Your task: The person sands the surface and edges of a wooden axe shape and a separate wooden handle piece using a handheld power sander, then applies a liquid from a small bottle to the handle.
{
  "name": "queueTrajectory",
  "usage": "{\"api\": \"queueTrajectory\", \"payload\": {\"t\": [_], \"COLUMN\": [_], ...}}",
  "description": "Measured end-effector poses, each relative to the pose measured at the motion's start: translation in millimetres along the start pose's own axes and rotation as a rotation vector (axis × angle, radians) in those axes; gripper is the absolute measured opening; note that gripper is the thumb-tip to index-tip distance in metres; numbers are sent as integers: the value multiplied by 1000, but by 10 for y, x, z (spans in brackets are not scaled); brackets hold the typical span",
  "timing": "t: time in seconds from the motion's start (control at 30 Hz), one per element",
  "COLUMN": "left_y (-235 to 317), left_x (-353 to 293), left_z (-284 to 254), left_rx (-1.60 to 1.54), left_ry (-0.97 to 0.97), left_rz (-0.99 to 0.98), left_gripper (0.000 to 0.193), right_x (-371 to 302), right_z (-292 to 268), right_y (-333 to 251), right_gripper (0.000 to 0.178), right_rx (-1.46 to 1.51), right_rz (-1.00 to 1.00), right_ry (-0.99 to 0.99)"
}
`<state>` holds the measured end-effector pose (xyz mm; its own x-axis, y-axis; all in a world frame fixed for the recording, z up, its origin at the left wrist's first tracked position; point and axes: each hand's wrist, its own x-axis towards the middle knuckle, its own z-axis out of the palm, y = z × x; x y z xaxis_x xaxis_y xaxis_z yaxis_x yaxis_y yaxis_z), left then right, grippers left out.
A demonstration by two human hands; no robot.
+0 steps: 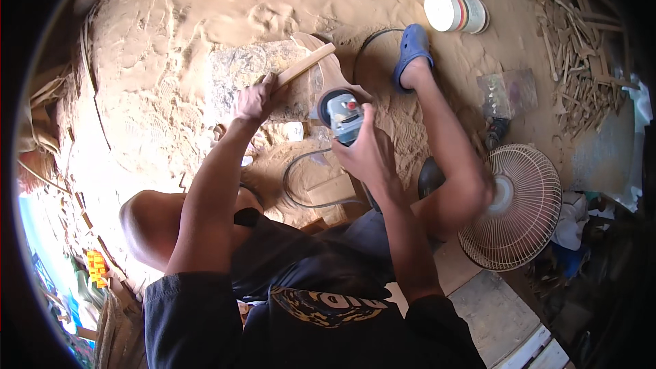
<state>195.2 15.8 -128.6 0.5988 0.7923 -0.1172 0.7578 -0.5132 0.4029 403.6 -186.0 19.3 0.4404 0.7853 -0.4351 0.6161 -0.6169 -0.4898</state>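
Note:
My left hand (253,100) is closed round the near end of a narrow wooden piece (305,65), which slants up to the right. Beneath and beside it shows a broader curved wooden piece (329,76); whether the two are joined I cannot tell. My right hand (369,154) grips an angle grinder (346,115) with a grey head and a red button. Its dark round disc (323,108) is next to the curved wood's near end; contact between them is hidden by the tool. A pale, stained board (236,72) lies under the left part of the work.
Sawdust-like tan powder (225,0) covers the ground. A round fan (512,205) stands at right, near my knee. A black cable (288,171) loops below the grinder. A white tub (454,11) lies beyond my blue clog (414,48). Wood offcuts (581,75) are heaped at far right.

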Motion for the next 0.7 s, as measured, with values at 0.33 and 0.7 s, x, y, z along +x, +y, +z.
{"api": "queueTrajectory", "payload": {"t": [0.33, 0.7], "left_y": [-13, 60], "left_x": [-5, 52], "left_z": [-11, -137], "left_rx": [-55, 25], "left_ry": [-5, -142], "left_rz": [-5, -56], "left_gripper": [44, 41], "right_x": [44, 272], "right_z": [167, -11], "right_y": [-77, 147], "right_gripper": [87, 87], "right_rx": [-41, -14], "right_rz": [41, 100], "right_ry": [5, 141]}}
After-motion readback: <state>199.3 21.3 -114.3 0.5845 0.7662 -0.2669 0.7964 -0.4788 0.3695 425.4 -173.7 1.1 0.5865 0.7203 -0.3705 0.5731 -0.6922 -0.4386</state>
